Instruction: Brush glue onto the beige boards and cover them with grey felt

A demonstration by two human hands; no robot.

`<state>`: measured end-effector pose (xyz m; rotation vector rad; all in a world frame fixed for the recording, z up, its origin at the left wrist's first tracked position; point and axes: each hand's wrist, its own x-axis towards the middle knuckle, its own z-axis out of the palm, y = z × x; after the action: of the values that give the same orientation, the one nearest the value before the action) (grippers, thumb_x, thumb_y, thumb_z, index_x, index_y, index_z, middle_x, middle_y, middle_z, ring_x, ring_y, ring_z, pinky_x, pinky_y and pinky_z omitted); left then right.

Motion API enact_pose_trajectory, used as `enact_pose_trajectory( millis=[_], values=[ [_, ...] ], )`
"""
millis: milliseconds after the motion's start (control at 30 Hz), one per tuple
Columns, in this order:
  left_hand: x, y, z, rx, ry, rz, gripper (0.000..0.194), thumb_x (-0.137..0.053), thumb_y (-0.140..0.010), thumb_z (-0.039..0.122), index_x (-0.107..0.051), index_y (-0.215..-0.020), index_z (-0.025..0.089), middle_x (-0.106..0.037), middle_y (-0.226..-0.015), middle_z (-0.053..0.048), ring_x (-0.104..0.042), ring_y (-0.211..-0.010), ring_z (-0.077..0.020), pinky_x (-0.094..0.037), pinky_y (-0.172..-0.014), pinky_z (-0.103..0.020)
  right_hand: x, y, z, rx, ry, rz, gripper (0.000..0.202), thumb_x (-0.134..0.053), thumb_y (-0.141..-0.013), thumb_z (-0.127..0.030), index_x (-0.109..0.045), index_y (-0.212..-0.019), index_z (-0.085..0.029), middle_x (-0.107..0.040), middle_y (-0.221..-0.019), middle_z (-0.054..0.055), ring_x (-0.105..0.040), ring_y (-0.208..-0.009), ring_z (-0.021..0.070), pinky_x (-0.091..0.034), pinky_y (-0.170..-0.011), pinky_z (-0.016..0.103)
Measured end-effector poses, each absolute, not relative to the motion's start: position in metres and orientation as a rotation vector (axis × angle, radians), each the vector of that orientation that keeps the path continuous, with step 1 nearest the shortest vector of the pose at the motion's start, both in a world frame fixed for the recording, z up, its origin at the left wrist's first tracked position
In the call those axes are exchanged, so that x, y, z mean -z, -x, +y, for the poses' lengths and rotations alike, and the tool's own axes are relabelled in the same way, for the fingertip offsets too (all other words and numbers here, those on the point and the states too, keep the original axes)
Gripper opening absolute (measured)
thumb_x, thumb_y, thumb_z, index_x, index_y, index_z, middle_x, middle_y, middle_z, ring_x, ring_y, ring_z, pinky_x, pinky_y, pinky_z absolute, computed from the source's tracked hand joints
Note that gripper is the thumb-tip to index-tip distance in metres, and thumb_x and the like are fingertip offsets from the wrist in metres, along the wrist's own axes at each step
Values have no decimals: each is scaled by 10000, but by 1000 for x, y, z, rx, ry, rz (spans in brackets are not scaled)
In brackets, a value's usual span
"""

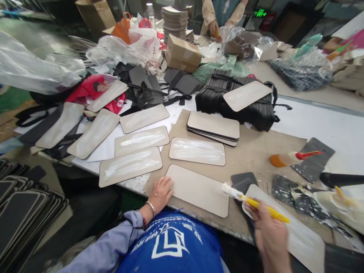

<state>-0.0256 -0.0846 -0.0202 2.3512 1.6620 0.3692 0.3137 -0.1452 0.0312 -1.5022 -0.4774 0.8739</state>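
My left hand (pixel 160 192) lies flat with fingers apart on the left end of a plain beige rounded panel (pixel 199 189) at the table's front edge. In my right hand (pixel 267 223) is a yellow-handled brush (pixel 263 208), its white-coated bristles over the panel's right end. Several similar panels smeared with white paste lie about, such as one (pixel 197 151) just behind the plain panel and one (pixel 131 166) to the left. Another smeared panel (pixel 301 227) lies partly behind my right hand. A short stack of beige panels with dark edges (pixel 213 125) sits farther back.
A bottle with a red nozzle (pixel 284 159) lies at the right, near a paste container (pixel 338 203). Black strapped bundles (pixel 227 94), a cardboard box (pixel 182 54) and plastic bags stand behind. Across the table are a person's hands (pixel 213 28). Dark panels are stacked at lower left (pixel 25 220).
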Motion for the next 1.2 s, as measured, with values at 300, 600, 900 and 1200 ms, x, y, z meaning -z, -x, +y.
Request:
enact_pose_trajectory(
  millis=[300,600,900,1200],
  values=[
    [27,71,-72,-339,-2557,1214,380,-581,-754,185,-554,-1131,149,-547,-1218,-140,-474,-1154,-254,-422,-959,-427,-8,-132,-75,-1099,1511,-550,484,-635,-639,-555,-584,-861,-128,-676,-730,64,-652,-648,204,-556,-660,332],
    [35,79,-58,-352,-2575,1077,325,-560,-775,197,-581,-1098,168,-577,-1173,-131,-514,-1110,-248,-436,-945,-421,-13,-229,-146,-319,2184,-589,543,-464,-719,-610,-610,-910,-122,-666,-685,94,-646,-705,245,-501,-712,361],
    [30,71,-52,-529,-2274,1188,241,-441,-801,157,-628,-954,158,-631,-1046,-109,-553,-1017,-212,-439,-932,-410,-16,-113,-159,-34,2027,-1310,327,-372,-886,-360,-628,-904,-157,-652,-837,120,-607,-789,218,-498,-735,371],
    [14,44,-23,-354,-1545,1735,231,-542,-726,198,-594,-941,134,-639,-886,-64,-608,-761,-150,-481,-720,-276,-24,-49,-148,-515,1759,-1082,223,-439,-864,-276,-624,-942,-179,-658,-918,80,-616,-873,182,-489,-821,322]
  ],
)
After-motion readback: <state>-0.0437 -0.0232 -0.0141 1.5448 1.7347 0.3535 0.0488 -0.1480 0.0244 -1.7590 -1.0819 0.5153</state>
